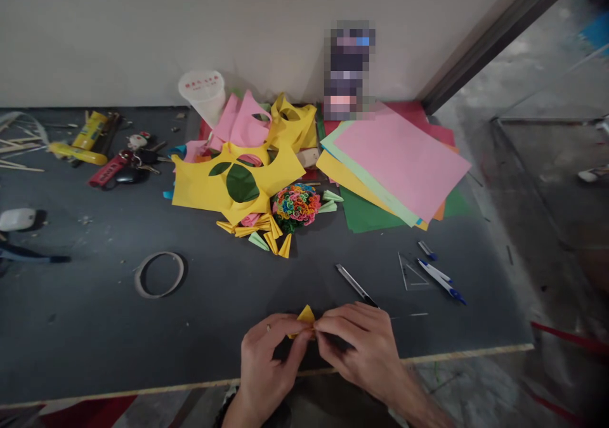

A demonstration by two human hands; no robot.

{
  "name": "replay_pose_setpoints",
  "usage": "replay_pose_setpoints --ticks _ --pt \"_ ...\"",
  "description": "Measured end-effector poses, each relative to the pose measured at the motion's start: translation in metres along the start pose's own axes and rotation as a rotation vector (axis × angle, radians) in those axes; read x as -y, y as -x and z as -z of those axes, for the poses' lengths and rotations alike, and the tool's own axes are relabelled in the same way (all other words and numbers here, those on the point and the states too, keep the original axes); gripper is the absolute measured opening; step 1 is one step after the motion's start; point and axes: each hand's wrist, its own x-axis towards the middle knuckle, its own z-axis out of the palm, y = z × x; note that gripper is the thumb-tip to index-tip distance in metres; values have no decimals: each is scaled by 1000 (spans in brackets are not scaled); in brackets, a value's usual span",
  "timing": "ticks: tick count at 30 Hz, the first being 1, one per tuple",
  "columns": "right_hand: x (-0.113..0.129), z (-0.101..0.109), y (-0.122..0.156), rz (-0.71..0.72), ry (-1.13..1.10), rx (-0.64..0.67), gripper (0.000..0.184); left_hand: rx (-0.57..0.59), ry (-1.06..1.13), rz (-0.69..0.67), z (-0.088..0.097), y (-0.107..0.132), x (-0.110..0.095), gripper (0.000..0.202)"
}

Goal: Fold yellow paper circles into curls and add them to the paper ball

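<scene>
Close to the front edge of the table, a small folded piece of yellow paper is pinched between my two hands. My left hand grips it from the left, thumb below and fingers above, with a ring on one finger. From the right, my right hand pinches the paper's lower right part with thumb and forefinger. Fingertips hide much of the lower fold; a pointed tip sticks up. Just beyond my right hand lies a utility knife. Farther off are several folded yellow paper pieces beside a cluster of multicoloured rolled paper.
Cut yellow sheet, stacked coloured paper and a lidded cup stand towards the wall. A tape roll lies left; keys lie behind it. A compass and set square lie right.
</scene>
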Motion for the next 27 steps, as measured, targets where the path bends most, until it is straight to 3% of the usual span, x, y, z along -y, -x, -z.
replay_pose_setpoints --ticks 7,12,18,27 --pt "0 1 4 66 77 55 15 -27 -5 -39 1 2 -2 14" --pt "1 -2 6 123 168 11 10 -32 45 76 0 -2 -3 9" --pt "-2 -6 5 97 156 22 7 84 83 222 5 -6 -5 13" --pt "1 -2 0 57 59 46 9 75 109 225 5 -5 -7 12"
